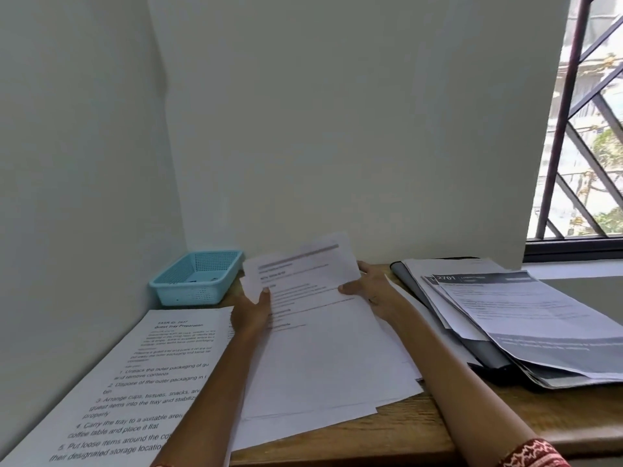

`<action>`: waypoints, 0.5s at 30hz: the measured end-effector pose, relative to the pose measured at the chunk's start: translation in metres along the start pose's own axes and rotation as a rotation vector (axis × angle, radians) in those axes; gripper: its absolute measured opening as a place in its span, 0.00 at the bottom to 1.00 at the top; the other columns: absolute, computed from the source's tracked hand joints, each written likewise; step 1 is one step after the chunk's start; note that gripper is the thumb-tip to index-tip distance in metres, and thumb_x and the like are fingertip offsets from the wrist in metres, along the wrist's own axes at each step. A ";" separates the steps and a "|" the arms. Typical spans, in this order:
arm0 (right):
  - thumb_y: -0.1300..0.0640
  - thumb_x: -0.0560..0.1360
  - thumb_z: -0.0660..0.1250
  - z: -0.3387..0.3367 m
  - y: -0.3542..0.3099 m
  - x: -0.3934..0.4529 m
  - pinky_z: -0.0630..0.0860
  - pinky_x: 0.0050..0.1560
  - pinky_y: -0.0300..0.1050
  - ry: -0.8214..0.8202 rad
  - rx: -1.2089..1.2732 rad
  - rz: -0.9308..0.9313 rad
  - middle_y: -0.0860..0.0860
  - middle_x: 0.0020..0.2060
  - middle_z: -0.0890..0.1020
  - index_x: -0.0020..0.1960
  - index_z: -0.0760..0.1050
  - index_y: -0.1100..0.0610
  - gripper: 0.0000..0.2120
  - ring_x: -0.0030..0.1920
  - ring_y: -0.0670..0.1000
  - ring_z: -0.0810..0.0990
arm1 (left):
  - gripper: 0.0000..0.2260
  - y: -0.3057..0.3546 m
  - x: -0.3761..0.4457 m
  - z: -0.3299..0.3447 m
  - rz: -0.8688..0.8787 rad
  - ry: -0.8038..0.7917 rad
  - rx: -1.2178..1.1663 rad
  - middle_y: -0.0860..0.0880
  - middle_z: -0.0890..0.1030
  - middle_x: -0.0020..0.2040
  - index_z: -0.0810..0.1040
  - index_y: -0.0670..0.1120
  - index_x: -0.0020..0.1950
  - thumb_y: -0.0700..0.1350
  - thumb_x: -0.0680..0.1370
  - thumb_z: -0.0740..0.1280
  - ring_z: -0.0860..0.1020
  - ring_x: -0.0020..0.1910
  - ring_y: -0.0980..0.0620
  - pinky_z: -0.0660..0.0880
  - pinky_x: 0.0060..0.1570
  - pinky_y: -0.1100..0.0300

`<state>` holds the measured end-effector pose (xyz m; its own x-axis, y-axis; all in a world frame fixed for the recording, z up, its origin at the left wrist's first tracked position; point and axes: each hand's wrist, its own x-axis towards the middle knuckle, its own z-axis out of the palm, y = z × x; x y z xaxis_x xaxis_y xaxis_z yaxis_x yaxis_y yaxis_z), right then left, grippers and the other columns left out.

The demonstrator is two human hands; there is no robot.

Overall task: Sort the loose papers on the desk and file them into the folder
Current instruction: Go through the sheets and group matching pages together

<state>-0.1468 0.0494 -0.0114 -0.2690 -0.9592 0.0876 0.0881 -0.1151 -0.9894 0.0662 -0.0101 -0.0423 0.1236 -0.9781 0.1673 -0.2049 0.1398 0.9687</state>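
My left hand [251, 310] and right hand [372, 291] each hold a tight grip, thumb on top, on opposite edges of 1 printed sheet [300, 269], lifted over the paper stack [323, 365] mid-bench [421, 429]. The dark folder [485, 355] lies right, under more papers [539, 318]. A blue basket [199, 278] sits far left.

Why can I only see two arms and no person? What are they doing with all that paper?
The camera sits on the person's head and looks down, so you only see their arms. The left hand and the right hand each pinch a side of a printed sheet, lifting it off a pile of white papers on the wooden desk. On the left lies a big instruction page, with a blue basket behind it. On the right, more papers lie on a dark folder, beside a window.
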 end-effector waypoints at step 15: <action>0.55 0.79 0.61 0.002 0.011 0.004 0.74 0.32 0.38 0.346 -0.102 -0.024 0.55 0.43 0.78 0.50 0.76 0.59 0.08 0.34 0.49 0.74 | 0.05 0.006 0.056 -0.083 -0.482 -0.146 -0.331 0.43 0.79 0.24 0.76 0.36 0.47 0.36 0.79 0.61 0.78 0.29 0.45 0.77 0.31 0.55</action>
<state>-0.1455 0.0434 -0.0215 -0.5799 -0.8103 0.0843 -0.0141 -0.0935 -0.9955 0.1527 -0.0509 -0.0124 -0.0119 -0.9508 -0.3095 0.1570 -0.3074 0.9385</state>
